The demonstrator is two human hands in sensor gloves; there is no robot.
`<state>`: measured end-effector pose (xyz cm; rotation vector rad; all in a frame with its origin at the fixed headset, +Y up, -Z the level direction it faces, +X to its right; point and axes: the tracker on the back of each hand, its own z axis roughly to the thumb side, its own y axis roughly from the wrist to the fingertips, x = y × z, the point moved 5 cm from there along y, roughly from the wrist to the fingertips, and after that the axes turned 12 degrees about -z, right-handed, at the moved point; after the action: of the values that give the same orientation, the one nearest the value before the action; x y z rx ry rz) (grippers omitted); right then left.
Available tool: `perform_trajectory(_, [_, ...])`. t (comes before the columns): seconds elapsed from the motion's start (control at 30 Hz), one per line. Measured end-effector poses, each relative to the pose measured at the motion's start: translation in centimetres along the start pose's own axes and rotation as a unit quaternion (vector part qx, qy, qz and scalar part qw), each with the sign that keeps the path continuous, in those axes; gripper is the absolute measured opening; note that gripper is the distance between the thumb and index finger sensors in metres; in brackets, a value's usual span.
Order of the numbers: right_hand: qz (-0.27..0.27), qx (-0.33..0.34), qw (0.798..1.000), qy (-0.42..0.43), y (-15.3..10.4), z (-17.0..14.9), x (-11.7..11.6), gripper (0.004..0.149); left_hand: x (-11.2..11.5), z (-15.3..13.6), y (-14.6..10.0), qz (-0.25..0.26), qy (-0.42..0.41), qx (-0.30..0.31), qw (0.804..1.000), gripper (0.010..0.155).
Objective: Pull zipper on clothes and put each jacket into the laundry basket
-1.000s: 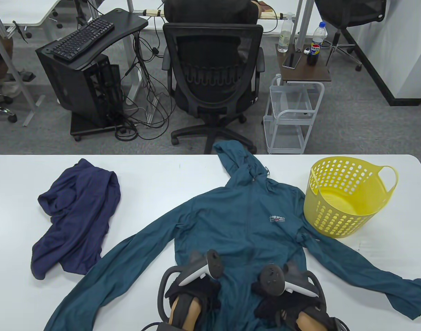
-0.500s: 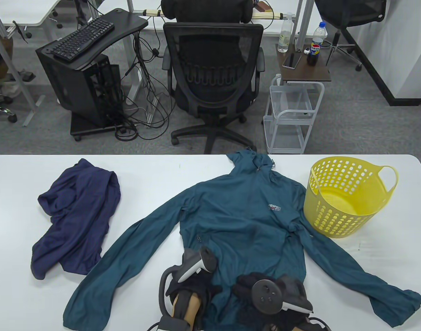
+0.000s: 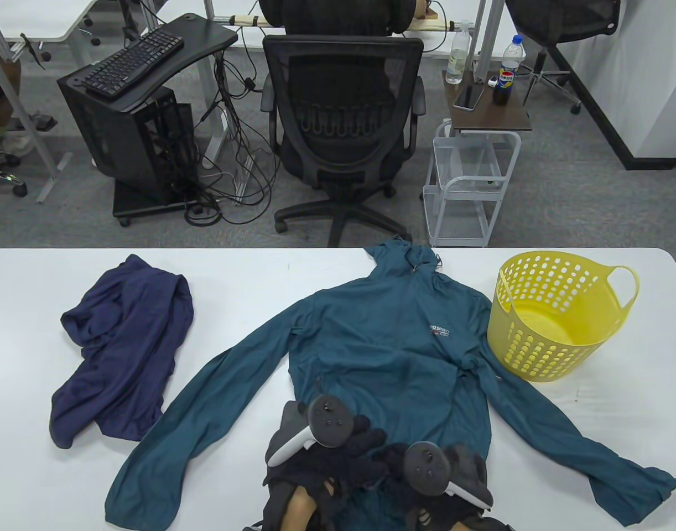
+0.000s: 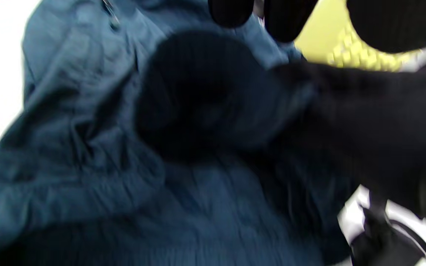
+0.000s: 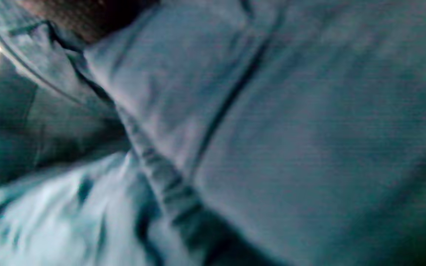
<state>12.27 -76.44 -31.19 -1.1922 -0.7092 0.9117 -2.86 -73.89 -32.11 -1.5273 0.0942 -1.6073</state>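
The teal jacket (image 3: 388, 354) is spread at the counter's (image 3: 249, 276) centre, the yellow basket (image 3: 559, 315) at its 2 o'clock. Both hands (image 3: 382, 459) are met at the hem; their grip cannot be told. The hem should be pinned while the slider is drawn toward 12 o'clock.

White table (image 3: 260, 498) with teal jacket (image 3: 382, 343), navy jacket (image 3: 122, 343), yellow basket (image 3: 559, 326)

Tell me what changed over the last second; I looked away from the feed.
The teal jacket slid toward the person, its hood bunching and sleeves drawing in. The left hand and right hand closed together over its hem. The navy jacket and yellow basket stayed put.
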Motion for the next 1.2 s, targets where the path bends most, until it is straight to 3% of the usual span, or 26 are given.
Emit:
perform_trajectory(0.1, [-0.025, -0.050, 0.996, 0.067, 0.3, -2.6, 1.4, 0.042, 1.1, 0.6, 1.5, -0.005, 0.063, -0.066, 0.996, 0.091])
perform_trajectory(0.17, [-0.024, -0.056, 0.995, 0.078, 0.5, -3.7, 2.0, 0.041, 0.8, 0.5, 2.1, 0.044, 0.108, -0.132, 0.984, 0.081])
perform_trajectory(0.23, [-0.031, -0.054, 0.996, 0.063, 0.5, -4.0, 2.3, 0.040, 0.0, 0.6, 1.9, 0.114, 0.129, -0.160, 0.972, 0.066])
perform_trajectory(0.33, [-0.049, -0.053, 0.996, 0.046, 0.5, -3.5, 2.5, 0.044, -0.7, 0.9, 1.6, 0.173, 0.114, -0.138, 0.968, 0.054])
perform_trajectory(0.47, [-0.061, -0.033, 0.997, 0.038, 0.0, -2.3, 3.1, 0.065, -1.6, 1.1, 0.5, 0.228, 0.129, -0.135, 0.956, 0.048])
perform_trajectory(0.57, [-0.073, -0.027, 0.997, 0.023, -0.1, -1.7, 3.5, 0.061, -1.6, 1.8, 0.1, 0.252, 0.142, -0.135, 0.948, 0.046])
perform_trajectory(0.67, [-0.082, -0.043, 0.996, 0.017, -0.2, -2.0, 3.8, 0.042, -1.7, 2.3, -0.1, 0.256, 0.177, -0.147, 0.939, 0.046])
perform_trajectory(0.8, [-0.097, -0.079, 0.991, -0.048, -0.1, -3.7, 5.1, 0.040, -2.3, 2.4, -1.0, 0.274, 0.165, -0.154, 0.935, 0.040])
perform_trajectory(0.93, [-0.113, -0.117, 0.985, -0.051, -0.1, -5.9, 7.4, 0.039, -3.7, 1.3, -3.1, 0.315, 0.151, -0.182, 0.919, 0.039])
perform_trajectory(1.1, [-0.114, -0.149, 0.982, -0.027, -0.6, -8.4, 9.8, 0.039, -5.3, -1.5, -5.6, 0.331, 0.072, -0.171, 0.925, 0.040])
perform_trajectory(1.2, [-0.114, -0.163, 0.980, -0.020, -0.8, -9.4, 10.8, 0.041, -5.9, -3.3, -6.6, 0.316, 0.021, -0.160, 0.935, 0.041])
